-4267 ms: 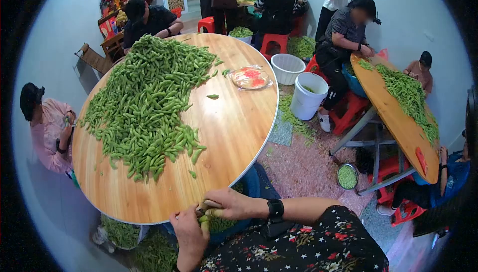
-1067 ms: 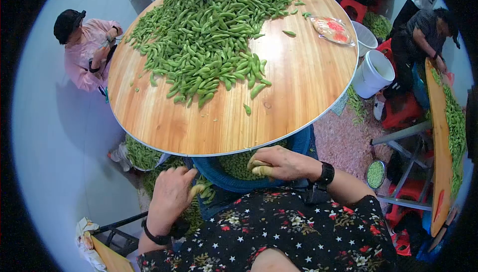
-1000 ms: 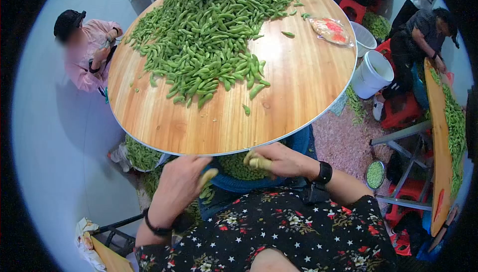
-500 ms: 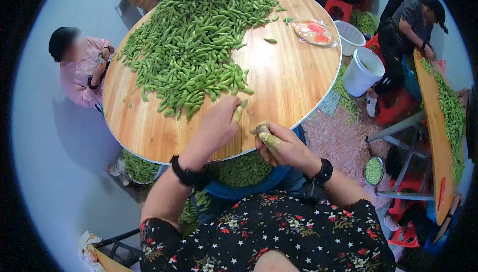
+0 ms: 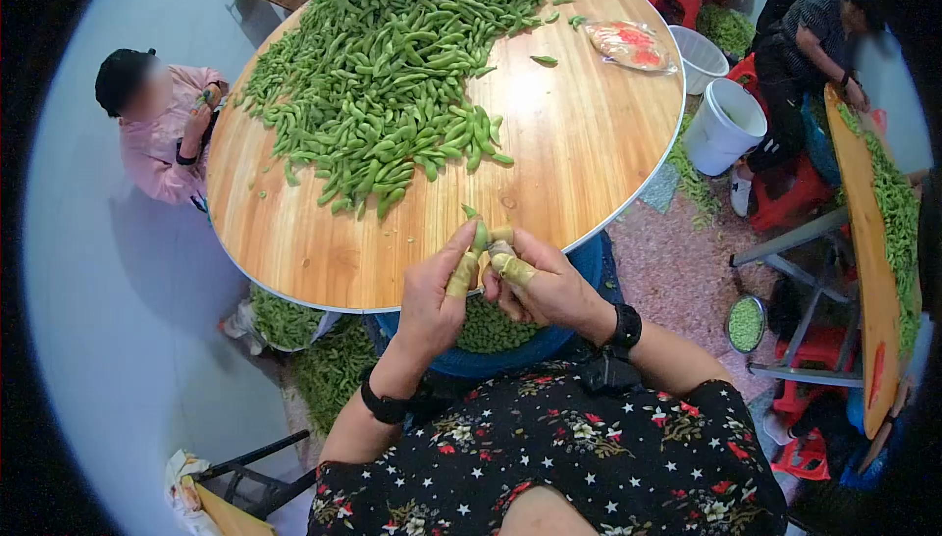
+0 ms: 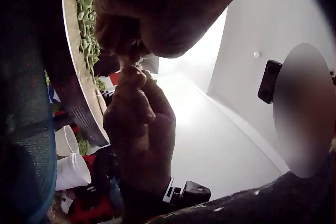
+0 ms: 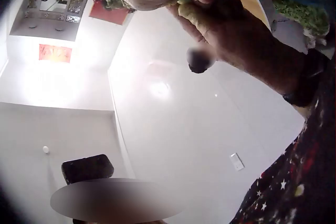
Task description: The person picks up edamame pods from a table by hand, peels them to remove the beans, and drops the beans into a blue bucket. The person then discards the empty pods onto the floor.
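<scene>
In the head view, my left hand [image 5: 432, 291] pinches a green soybean pod [image 5: 479, 235] between thumb and index finger, its tip pointing up past the fingers. My right hand [image 5: 549, 286] meets it from the right, fingers curled, thumb and index finger at the pod's side. Yellowish wraps cover both thumbs. Both hands are over the near edge of the round wooden table [image 5: 599, 153], which bears a large heap of soybean pods [image 5: 383, 84]. Below them, a blue basket [image 5: 579, 266] holds shelled green beans [image 5: 491, 328]. Both wrist views show the hands close together, partly in shadow.
A bagged flat item [image 5: 631, 46] lies at the table's right side. White buckets [image 5: 726, 127] stand beyond it. A person in pink [image 5: 162, 134] sits at the left. Another table [image 5: 863, 271] with pods stands at the right, near a metal bowl [image 5: 746, 324] of beans.
My left hand dropped toward the basket, reached up to the table by the pods, then came back to my right hand with a pod. My right hand rose from over the basket.
</scene>
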`<state>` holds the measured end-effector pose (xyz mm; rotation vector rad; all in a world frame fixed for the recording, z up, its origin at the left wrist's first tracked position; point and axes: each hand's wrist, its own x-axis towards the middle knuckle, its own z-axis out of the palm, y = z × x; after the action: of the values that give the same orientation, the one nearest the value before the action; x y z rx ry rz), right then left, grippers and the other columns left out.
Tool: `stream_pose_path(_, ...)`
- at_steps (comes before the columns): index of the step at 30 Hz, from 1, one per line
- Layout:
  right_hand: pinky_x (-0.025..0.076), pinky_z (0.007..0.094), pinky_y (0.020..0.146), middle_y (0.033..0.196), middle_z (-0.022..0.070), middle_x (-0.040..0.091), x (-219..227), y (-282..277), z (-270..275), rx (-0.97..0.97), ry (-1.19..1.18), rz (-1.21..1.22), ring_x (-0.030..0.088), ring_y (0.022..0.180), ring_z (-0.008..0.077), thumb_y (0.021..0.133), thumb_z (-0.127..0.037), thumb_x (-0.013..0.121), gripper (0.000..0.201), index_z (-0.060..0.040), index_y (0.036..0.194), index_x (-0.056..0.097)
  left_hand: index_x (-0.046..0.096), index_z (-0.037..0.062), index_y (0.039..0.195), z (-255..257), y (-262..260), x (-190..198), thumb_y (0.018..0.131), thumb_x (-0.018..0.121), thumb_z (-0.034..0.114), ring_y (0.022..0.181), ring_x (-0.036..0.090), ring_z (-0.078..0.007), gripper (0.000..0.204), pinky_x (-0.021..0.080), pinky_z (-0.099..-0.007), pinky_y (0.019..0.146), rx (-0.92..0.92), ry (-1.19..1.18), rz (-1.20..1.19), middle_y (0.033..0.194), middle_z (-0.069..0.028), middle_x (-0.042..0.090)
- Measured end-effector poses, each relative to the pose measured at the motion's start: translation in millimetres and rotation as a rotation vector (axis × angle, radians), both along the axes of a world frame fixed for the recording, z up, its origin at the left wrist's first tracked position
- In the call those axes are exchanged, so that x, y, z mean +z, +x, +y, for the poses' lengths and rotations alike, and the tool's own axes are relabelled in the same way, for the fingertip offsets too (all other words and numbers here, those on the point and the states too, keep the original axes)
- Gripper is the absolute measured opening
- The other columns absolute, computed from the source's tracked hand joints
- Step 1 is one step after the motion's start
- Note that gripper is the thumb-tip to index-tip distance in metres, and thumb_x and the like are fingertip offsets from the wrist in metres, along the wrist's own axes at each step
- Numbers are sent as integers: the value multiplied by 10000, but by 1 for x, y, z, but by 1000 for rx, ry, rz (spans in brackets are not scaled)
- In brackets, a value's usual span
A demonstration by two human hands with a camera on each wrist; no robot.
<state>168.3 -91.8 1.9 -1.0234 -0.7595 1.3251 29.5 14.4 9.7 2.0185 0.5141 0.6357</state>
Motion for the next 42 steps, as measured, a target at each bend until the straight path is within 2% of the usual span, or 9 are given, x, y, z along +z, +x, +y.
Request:
stream_pose_path(8,387,227,427,761,33,554,1,0,-1,11,21,32,485,495,96,976,-183,434,223,-40,1147,441,492,7,1317,2,-5,5,891,494,20,626,538,-148,426,458,-296,605,-58,-51,22,712,-81,562)
stream_pose_path(10,383,221,428,750,31,551,8,3,-5,41,43,-143,487,500,92,973,-185,443,187,-60,1112,453,470,13,1339,2,-6,5,886,496,22,632,542,-146,453,460,-300,598,-129,503,-106,703,-88,548)
stream_pose_path(14,349,204,369,695,5,541,25,2,-19,216,-17,51,450,437,71,973,-204,445,174,-93,1105,463,450,28,1357,-14,-20,18,919,489,57,589,505,-116,441,429,-267,538,-210,513,-146,694,-45,534)
stream_pose_path(16,346,200,351,685,3,543,19,1,-15,218,-62,240,440,416,68,973,-202,435,182,-93,1116,465,434,47,1371,-14,-24,12,950,491,104,535,425,-65,428,350,-213,468,-166,-707,-34,673,21,485)
stream_pose_path(21,360,190,333,682,15,560,-5,5,-4,298,-118,532,460,404,70,976,-187,380,217,-86,1148,465,429,85,1376,-11,-22,-10,958,517,174,508,328,-19,437,260,-163,456,-192,-1387,-194,649,73,401)
stream_pose_path(24,391,210,351,691,29,566,-7,3,0,193,-218,384,497,425,94,979,-196,377,214,-77,1132,468,474,66,1334,-8,-24,-14,933,557,146,526,409,-41,417,328,-192,456,-130,-1311,-190,654,34,469)
stream_pose_path(26,409,224,364,698,40,570,-5,0,3,156,-196,312,520,441,109,980,-196,378,203,-70,1111,470,547,33,1224,-5,-24,-21,859,623,81,558,543,-140,376,433,-274,479,3,-30,-17,696,-54,560)
stream_pose_path(29,435,250,384,704,58,573,4,-7,3,95,-168,106,551,460,135,982,-194,385,178,-54,1059,466,581,12,1096,-1,-23,-8,779,650,13,646,623,-264,325,501,-341,564,-3,541,-39,769,-137,606)
stream_pose_path(42,421,252,404,680,52,557,20,-14,0,3,-174,-231,567,489,121,971,-173,432,138,-39,950,459,589,13,1026,-11,-9,-22,809,661,79,681,619,-247,238,481,-291,600,163,293,-186,785,-134,607)
